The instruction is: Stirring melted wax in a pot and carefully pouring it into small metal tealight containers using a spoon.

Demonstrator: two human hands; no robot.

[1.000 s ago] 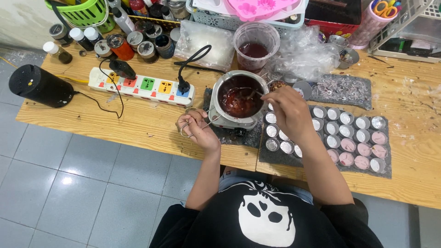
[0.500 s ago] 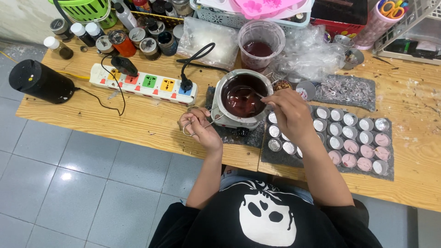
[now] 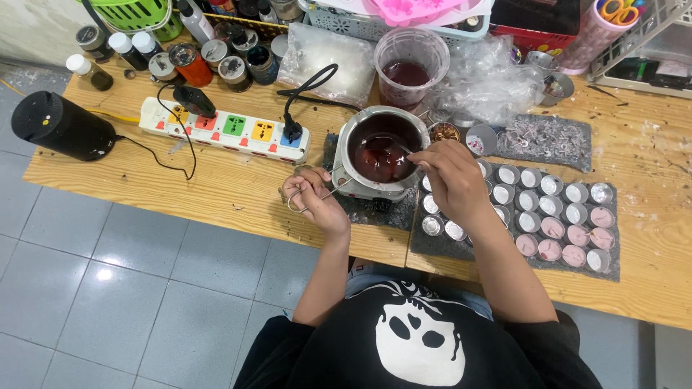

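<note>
— Wooden workbench (image 3: 238,194) over grey tiles, cluttered along the back edge: a power strip (image 3: 223,130), small bottles, a clear plastic cup (image 3: 411,57) of dark red liquid. What are the hands doing?

— Right hand (image 3: 453,176) is closed around a spoon (image 3: 386,144), fingers pinched together on the handle. The bowl of the spoon sits down in the melting pot (image 3: 378,151), in the dark red liquid.

— And the left?

— Left hand (image 3: 310,198) is curled shut on the pot's wire handle (image 3: 324,194), which sticks out from the pot's left side toward that hand.

— So how does it all line up?

— The pot stands between the two hands, touching neither palm directly. The spoon's long axis runs from the right hand up and leftward into the pot. The tray of small metal cups (image 3: 533,209) lies to the pot's right, partly under the right forearm, so the right hand is clearly the nearer one to them. Several cups at the tray's lower right already hold pink fill; those nearest the pot look empty.
</note>
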